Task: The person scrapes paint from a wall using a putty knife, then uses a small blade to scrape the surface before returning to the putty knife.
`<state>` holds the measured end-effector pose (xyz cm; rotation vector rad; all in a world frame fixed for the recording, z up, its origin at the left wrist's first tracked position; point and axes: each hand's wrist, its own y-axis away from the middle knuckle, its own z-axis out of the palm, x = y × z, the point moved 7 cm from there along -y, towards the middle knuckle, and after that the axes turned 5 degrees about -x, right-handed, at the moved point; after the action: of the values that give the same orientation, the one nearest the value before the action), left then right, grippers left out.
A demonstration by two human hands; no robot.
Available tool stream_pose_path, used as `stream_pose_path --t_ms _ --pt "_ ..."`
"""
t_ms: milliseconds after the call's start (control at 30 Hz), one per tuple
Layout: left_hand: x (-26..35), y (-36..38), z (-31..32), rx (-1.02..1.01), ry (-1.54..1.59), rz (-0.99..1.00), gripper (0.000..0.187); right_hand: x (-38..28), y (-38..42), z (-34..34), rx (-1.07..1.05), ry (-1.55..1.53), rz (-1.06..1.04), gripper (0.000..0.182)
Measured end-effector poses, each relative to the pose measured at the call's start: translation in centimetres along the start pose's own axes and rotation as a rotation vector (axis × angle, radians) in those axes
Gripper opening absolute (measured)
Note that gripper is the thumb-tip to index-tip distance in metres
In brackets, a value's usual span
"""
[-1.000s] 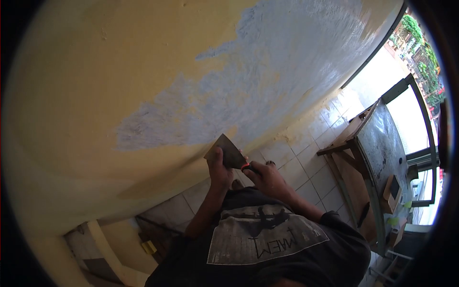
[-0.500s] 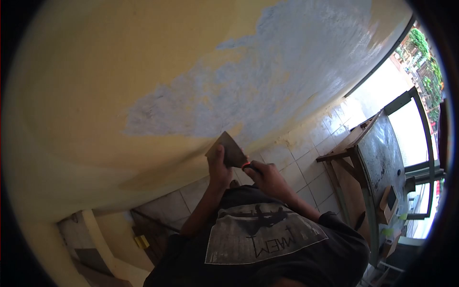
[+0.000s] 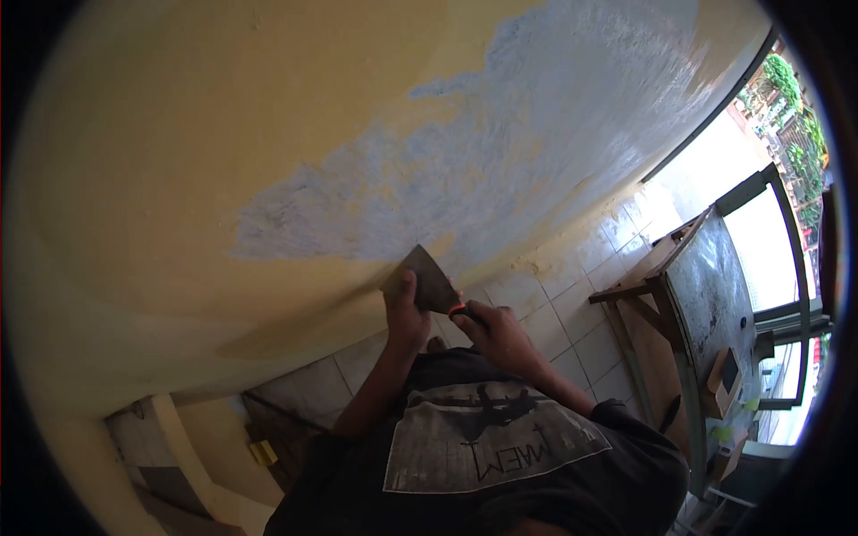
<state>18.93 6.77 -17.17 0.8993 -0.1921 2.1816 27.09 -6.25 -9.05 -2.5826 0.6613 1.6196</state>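
A wide putty knife point(image 3: 433, 284) is held in front of my chest, close to the wall, its blade pointing up and to the left. My right hand point(image 3: 502, 339) is closed around its dark handle, which has a red-orange band near the blade. At the blade's left side, my left hand point(image 3: 407, 320) grips it with the thumb lying on the flat face; its other fingers are mostly hidden behind. The yellow wall point(image 3: 206, 143) beyond carries a large grey-white patch point(image 3: 500, 170) with uneven edges and yellow showing through in spots.
On the right stands a worn table point(image 3: 710, 286) with a wooden frame and a small box point(image 3: 722, 382) on top. Pale floor tiles point(image 3: 572, 308) run along the wall's foot. A yellow ledge point(image 3: 183, 447) is at lower left. Bright daylight and plants point(image 3: 785, 85) show at upper right.
Both hands keep their hold on the putty knife, which has shifted only very slightly to the left in view. Nothing else has visibly changed.
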Motion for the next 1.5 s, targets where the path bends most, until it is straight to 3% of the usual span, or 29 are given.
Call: stream_pose_path --t_ms 167,500,767,833,967,1033,1133,1267,1367,1467,1500 --pt "-0.2 -0.5 0.0 -0.029 -0.019 -0.015 0.045 -0.4 -0.2 -0.2 0.015 -0.117 0.001 0.028" --pt "0.7 -0.4 1.4 -0.059 -0.026 -0.009 0.048 -1.0 -0.1 -0.9 0.030 -0.021 0.015 0.028" --pt "1.2 -0.6 -0.4 -0.027 0.014 0.042 0.052 -2.2 -0.9 -0.7 0.027 0.014 -0.135 0.029" --pt "1.0 -0.4 -0.8 -0.075 0.013 0.066 0.055 -2.1 -0.6 -1.2 -0.014 0.000 -0.159 0.029" --pt "-0.3 1.0 1.7 -0.457 0.052 0.088 0.070 0.9 0.3 -2.0 -0.068 -0.045 -0.201 0.031" --pt "0.2 1.8 3.7 -0.529 -0.044 0.105 0.083 1.9 0.9 -3.0 -0.054 -0.261 -0.158 0.032" --pt "-1.0 2.0 3.2 -0.513 -0.076 -0.104 0.095 0.8 1.9 -5.0 -0.082 -0.594 -0.101 0.034" --pt "-2.9 2.4 2.5 -0.586 -0.162 -0.235 0.083 -0.7 0.9 -7.4 -0.033 -0.787 -0.162 0.039" --pt "-3.3 2.5 3.0 -0.597 -0.155 -0.266 0.073 4.4 0.0 -4.2 -0.166 -1.052 -0.021 0.039" --pt "-3.0 2.6 2.8 -0.598 -0.091 -0.234 0.066 13.7 1.8 2.5 -0.522 -1.341 0.280 0.035" --pt "-2.8 2.5 2.6 -0.590 -0.097 -0.219 0.064 17.4 2.0 4.2 -0.410 -1.274 0.394 0.032"
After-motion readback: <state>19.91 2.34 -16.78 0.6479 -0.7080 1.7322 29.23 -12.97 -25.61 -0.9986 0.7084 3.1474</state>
